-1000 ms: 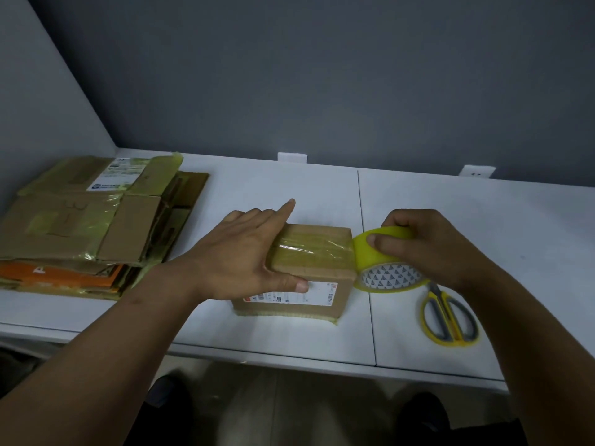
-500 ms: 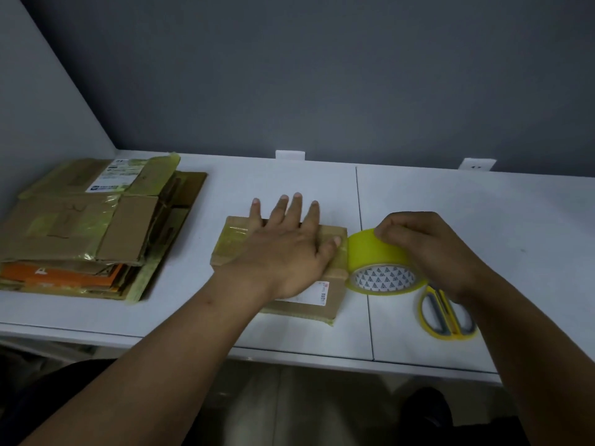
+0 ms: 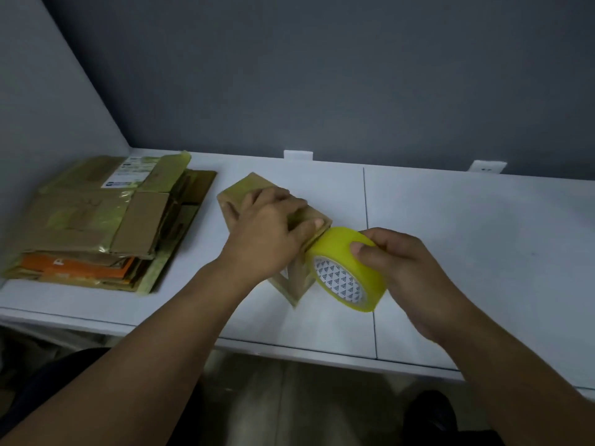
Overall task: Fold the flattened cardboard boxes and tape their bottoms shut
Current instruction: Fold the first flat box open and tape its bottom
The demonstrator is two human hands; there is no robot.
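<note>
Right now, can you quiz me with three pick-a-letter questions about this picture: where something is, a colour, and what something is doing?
1. The stack of flattened boxes lies: A) left on the table B) right C) on the floor.
2. The tape roll is: A) red B) yellow C) blue.
3. The roll is: A) lying loose B) in the right hand C) on the stack.
Answers: A, it sits at the table's left end; B, its band is bright yellow; B, the hand's grip wraps it.

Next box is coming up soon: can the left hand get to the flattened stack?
Probably yes. The left hand holds the box; only bare table lies between it and the stack on its left.
</note>
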